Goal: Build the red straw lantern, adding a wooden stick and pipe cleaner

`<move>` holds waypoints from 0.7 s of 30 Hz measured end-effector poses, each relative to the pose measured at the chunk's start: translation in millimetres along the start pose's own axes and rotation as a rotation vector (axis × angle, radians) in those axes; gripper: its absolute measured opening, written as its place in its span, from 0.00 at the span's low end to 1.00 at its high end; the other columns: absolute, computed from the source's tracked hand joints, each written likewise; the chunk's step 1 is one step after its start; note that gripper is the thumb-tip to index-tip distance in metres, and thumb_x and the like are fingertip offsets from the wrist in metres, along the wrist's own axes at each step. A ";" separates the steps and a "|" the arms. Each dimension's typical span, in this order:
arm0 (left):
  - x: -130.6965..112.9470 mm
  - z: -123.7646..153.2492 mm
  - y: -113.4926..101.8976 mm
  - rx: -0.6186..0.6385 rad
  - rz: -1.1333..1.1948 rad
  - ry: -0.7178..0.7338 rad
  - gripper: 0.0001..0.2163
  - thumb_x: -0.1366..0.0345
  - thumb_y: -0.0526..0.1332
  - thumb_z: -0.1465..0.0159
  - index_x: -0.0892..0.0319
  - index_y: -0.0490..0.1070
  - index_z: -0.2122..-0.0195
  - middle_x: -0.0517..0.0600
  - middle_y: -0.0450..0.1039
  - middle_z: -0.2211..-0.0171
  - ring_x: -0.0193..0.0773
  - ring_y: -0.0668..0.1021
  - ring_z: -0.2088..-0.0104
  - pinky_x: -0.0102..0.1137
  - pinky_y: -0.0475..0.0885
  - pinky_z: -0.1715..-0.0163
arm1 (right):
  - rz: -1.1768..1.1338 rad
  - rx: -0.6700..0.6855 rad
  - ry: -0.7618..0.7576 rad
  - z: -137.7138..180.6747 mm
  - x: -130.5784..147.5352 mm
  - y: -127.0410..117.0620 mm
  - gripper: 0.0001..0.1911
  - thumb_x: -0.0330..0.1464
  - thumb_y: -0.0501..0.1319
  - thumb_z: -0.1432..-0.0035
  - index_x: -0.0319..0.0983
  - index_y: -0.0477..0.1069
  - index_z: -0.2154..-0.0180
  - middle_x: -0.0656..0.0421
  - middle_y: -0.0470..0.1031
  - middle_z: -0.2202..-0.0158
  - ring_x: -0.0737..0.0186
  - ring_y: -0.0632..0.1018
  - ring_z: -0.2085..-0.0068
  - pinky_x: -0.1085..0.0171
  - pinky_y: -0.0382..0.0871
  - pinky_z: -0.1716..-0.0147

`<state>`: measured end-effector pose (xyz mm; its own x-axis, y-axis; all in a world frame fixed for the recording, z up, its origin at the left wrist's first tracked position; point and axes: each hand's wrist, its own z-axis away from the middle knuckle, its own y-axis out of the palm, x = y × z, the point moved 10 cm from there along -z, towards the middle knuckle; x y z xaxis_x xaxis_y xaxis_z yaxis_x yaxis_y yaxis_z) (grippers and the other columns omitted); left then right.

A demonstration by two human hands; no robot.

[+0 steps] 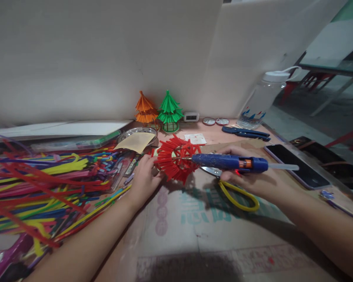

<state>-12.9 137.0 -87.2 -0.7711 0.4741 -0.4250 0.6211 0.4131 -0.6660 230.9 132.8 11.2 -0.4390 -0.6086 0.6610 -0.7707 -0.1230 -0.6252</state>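
Observation:
My left hand point(144, 178) is closed on a red pipe-cleaner pagoda ornament point(176, 158) and holds it just above the cardboard sheet point(194, 227). My right hand point(247, 176) grips a blue hot glue gun point(232, 161) with a clear glue stick sticking out of its back. The gun's nozzle points left into the red ornament. Yellow-handled scissors point(238, 194) lie under the right hand.
A big heap of coloured pipe cleaners point(44, 184) fills the left. Orange point(145, 107) and green point(170, 109) finished ornaments stand at the wall. A metal dish with yellow paper point(137, 140), blue pliers point(247, 133), a water bottle point(261, 100) and a phone point(294, 164) lie around.

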 end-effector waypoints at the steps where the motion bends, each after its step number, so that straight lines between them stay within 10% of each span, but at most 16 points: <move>1: -0.4 -0.1 -0.2 0.000 0.000 0.002 0.10 0.69 0.64 0.38 0.58 0.74 0.55 0.53 0.70 0.59 0.47 0.75 0.58 0.39 0.72 0.57 | 0.001 -0.003 -0.004 0.1 0.1 0.0 0.31 0.62 0.64 0.46 0.41 0.72 0.64 0.61 0.73 0.75 0.66 0.70 0.77 0.67 0.59 0.81; 21: 5.2 0.8 3.8 0.027 0.012 -0.031 0.11 0.68 0.65 0.37 0.57 0.74 0.54 0.53 0.70 0.58 0.46 0.75 0.56 0.39 0.73 0.55 | 0.024 -0.008 0.016 -3.0 9.5 -1.0 0.33 0.65 0.62 0.48 0.41 0.72 0.66 0.59 0.74 0.74 0.63 0.72 0.75 0.66 0.63 0.78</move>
<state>-14.6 140.4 -92.4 -0.7678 0.4543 -0.4518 0.6267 0.3857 -0.6771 226.1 129.5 19.3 -0.4645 -0.5989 0.6523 -0.7638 -0.1018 -0.6374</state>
